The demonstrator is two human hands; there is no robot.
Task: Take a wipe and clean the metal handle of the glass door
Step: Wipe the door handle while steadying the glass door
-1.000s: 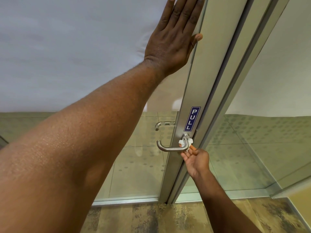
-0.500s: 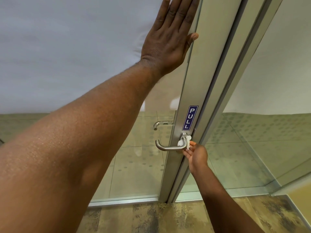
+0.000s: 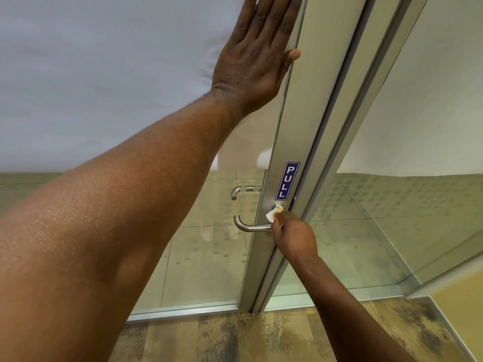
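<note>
Two hands are working on the glass door (image 3: 183, 244) at once. The left hand (image 3: 257, 56) is lying flat and open, fingers spread, pressing against the frosted glass right beside the metal door frame (image 3: 292, 121), well above the right hand. The right hand (image 3: 292, 236) is closing its fingers around a small white wipe (image 3: 271, 215), which is showing just above its knuckles.

A second ago the right hand was sitting lower, palm turned up under the pivot end of the metal handle (image 3: 251, 227); now it is turning over and covering that end, pressing the wipe against the round base just below the blue PULL sign (image 3: 287, 181). That suggests the wiping is under way at the root of the lever, while the long bar stretching away to the left of the right hand is looking untouched for now.

Behind the glass, a second lever (image 3: 243, 190) is showing above and to the left of the right hand. Below both arms, a mottled brown floor (image 3: 235, 335) is running up to the door's bottom rail, and more glass panelling with a dotted pattern is standing to the right.
</note>
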